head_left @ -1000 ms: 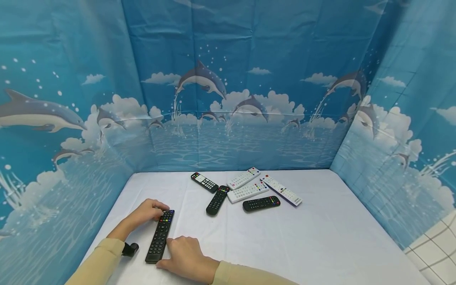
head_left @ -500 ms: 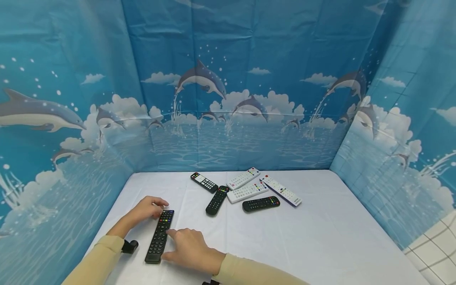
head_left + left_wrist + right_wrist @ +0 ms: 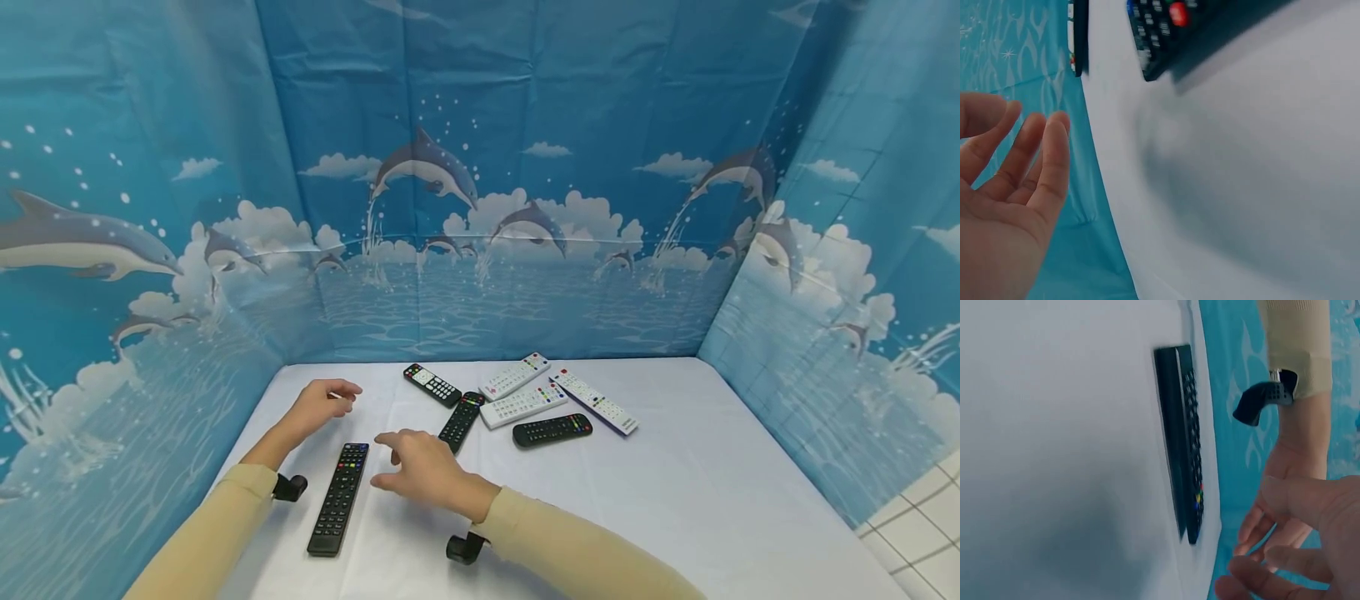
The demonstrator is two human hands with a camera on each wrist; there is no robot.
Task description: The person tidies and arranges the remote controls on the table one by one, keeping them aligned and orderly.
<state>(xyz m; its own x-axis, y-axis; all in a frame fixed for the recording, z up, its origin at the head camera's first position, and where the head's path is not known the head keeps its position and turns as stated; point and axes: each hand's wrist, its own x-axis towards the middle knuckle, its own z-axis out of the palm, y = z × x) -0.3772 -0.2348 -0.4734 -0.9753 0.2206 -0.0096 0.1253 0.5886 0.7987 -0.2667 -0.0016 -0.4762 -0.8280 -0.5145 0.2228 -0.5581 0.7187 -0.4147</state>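
Observation:
A long black remote control (image 3: pixel 339 500) lies on the white table near its left front, with coloured buttons at its far end. My left hand (image 3: pixel 321 408) is raised beyond that far end, fingers loosely bent and holding nothing. To the right of the remote hovers my right hand (image 3: pixel 427 471), thumb and index finger apart with nothing between them. It partly covers a smaller black remote control (image 3: pixel 462 419) behind it. In the left wrist view my left hand (image 3: pixel 1016 181) shows its palm, away from the black remote (image 3: pixel 1160 25). The right wrist view catches the long remote (image 3: pixel 1179 437) edge-on.
Towards the back are a black remote with white keys (image 3: pixel 432 385), white remotes (image 3: pixel 514 377) (image 3: pixel 523 406), a white remote with purple edge (image 3: pixel 595 402) and a rounded black remote (image 3: pixel 552 430). A dolphin-print curtain (image 3: pixel 480 308) encloses the white table (image 3: pixel 637 500).
Both hands have come off the long black remote. My left hand moved up and away past its far end, and my right hand moved away to the right. The remote stays in place.

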